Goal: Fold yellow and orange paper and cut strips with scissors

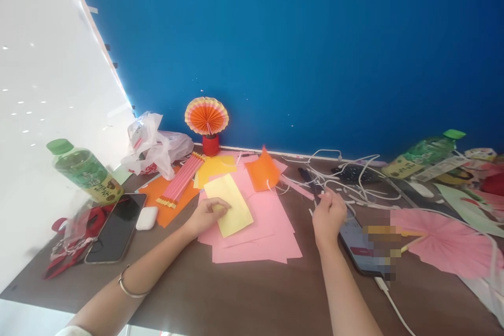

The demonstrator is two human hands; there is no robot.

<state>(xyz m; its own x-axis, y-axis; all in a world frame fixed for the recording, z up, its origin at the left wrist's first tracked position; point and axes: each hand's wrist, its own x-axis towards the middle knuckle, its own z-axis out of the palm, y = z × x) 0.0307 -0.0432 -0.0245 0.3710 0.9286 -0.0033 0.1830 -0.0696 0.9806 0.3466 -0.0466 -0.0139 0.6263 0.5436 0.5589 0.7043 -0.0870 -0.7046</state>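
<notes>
My left hand point(208, 215) lies at the left edge of a yellow sheet of paper point(234, 215), its fingers and thumb closed on it. Beneath are several overlapping pink sheets point(271, 223). To the right, my right hand point(329, 215) is closed, with a slim dark pen-like object point(313, 181) sticking out past its fingertips. Close beside that hand lies a phone point(356, 244) with a lit screen and a white cable plugged in. An orange sheet point(262, 170) curls up behind the yellow one. Pink pleated strips with yellow ends point(183, 181) rest on orange paper at the left.
A round paper fan point(207, 116) stands on a red spool point(210, 145) by the blue wall. Bottles point(84, 170) stand at both sides. White cables point(354, 184) tangle at the back right, near a pink paper fan point(452, 244). A dark phone point(118, 228) and earbud case point(147, 218) lie left.
</notes>
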